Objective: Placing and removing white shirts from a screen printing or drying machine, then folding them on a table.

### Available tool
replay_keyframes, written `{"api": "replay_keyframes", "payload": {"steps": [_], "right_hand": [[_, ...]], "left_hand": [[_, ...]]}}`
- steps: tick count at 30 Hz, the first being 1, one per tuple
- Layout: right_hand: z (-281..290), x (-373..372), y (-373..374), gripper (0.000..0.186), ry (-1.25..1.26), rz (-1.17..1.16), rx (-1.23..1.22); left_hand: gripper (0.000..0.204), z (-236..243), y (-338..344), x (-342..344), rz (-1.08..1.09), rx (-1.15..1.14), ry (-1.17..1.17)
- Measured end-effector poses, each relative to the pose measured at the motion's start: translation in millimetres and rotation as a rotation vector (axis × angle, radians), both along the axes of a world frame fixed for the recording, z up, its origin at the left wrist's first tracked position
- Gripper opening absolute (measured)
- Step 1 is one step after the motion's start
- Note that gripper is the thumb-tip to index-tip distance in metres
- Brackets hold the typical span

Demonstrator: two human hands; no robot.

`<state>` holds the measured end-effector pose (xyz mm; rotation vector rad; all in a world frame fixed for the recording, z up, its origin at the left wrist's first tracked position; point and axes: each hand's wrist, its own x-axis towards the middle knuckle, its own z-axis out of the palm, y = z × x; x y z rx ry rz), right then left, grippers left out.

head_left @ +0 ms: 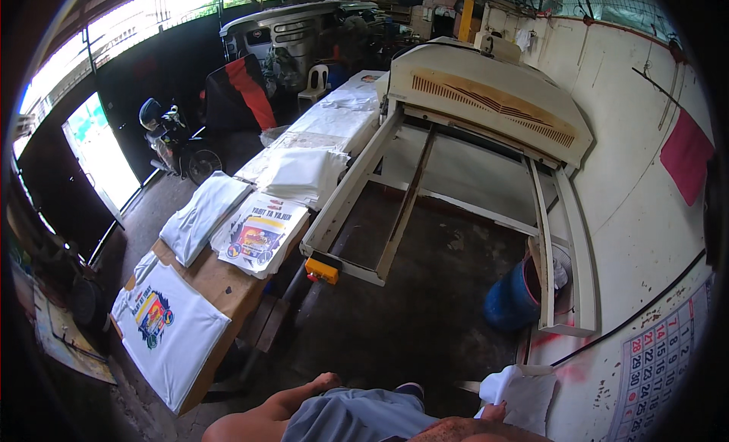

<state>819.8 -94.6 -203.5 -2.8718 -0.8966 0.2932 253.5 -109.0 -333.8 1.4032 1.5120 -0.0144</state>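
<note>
At the lower edge, my left hand (327, 380) rests by the knee of my grey shorts (357, 419). Its fingers are curled, with nothing visible in them. My right hand (493, 412) is at the lower right, its fingers closed at the bottom of a bunched white cloth (500, 383). A pale sheet (531, 400) hangs beside that cloth, against the wall. Ahead on the left, a white printed T-shirt (175, 328) lies flat over the end of a brown board. Behind it are a folded white shirt (201, 214) and a stack of printed sheets or shirts (258, 233).
A long conveyor dryer (486, 93) with an open metal frame (414, 191) stands ahead. A yellow switch box (322, 271) is at its near corner. A blue drum (512, 294) stands under its right rail. A white wall runs along the right; a motorcycle (178, 142) is parked at left.
</note>
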Motion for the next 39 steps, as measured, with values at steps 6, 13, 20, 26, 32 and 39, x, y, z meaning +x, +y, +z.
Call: {"api": "replay_keyframes", "payload": {"steps": [6,13,20,26,32,39], "right_hand": [[-23.5,16.0,4.2,0.033,-0.010,-0.007,-0.012],[-43.1,25.6,-4.6,0.030,-0.030,0.090,0.090],[-47.9,30.5,-1.1,0.031,-0.062,0.040,0.092],[-19.0,16.3,-3.8,0.031,-0.068,-0.014,0.035],[-24.0,9.1,2.9,0.031,-0.078,0.017,-0.036],[-19.3,8.1,5.0,0.038,-0.062,0.016,-0.100]], "left_hand": [[0.034,-3.0,-8.3,0.5,0.079,-0.056,-0.003],[0.034,8.5,-2.3,-0.6,0.030,-0.078,-0.010],[0.035,4.8,3.3,0.8,0.020,-0.063,-0.029],[0.031,-6.5,12.0,-6.2,-0.021,-0.010,-0.023],[0.011,36.8,97.2,-81.2,0.193,0.734,0.071],[0.060,177.9,210.5,-136.7,0.357,1.127,0.616]]}}
